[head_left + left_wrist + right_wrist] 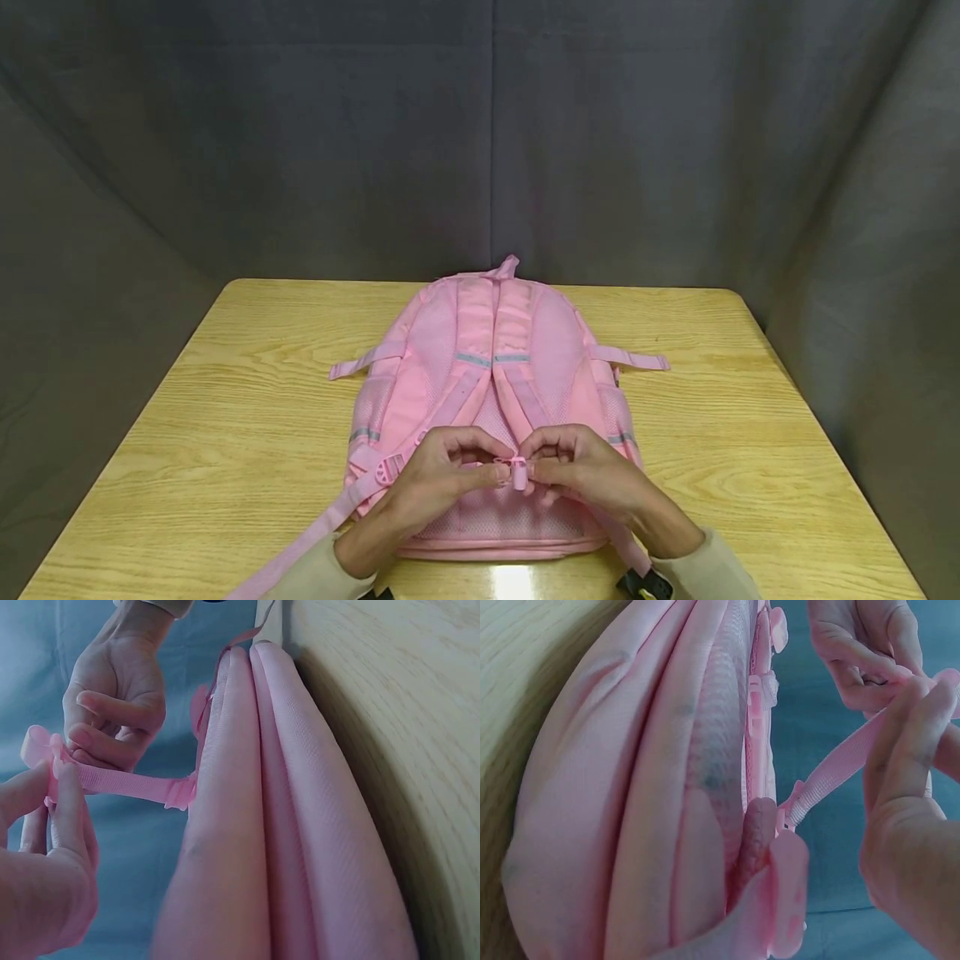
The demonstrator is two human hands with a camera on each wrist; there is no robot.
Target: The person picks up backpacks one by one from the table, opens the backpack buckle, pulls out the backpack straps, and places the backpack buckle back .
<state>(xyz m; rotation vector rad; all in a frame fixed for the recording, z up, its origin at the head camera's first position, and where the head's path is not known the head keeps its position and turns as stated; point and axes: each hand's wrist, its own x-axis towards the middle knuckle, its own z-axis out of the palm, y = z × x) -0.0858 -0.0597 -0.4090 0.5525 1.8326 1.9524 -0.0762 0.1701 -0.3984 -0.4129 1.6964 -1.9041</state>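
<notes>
By the left hand (438,475), a small pink clip (519,475) is pinched between thumb and fingertips. By the right hand (592,467), the same clip is pinched from its right side, and the two sets of fingertips are almost brought together. Whether the clip is fastened or undone cannot be told well, because it is partly covered by the fingers. A pink webbing strap (124,784) is stretched between the clip and the backpack (555,367), as is seen from the left wrist.

The clip is held above the near middle part of the backpack, which is laid with its padded back upward and its top handle (506,267) turned to the far side. On its shoulder straps, grey bands (474,360) are sewn. A pink adjuster (389,470) is seen just left of the left hand. A side strap is spread to the left (367,361) and another to the right. The backpack is carried by a wooden desk (750,433), and behind it a dark curtain (375,125) is hung.
</notes>
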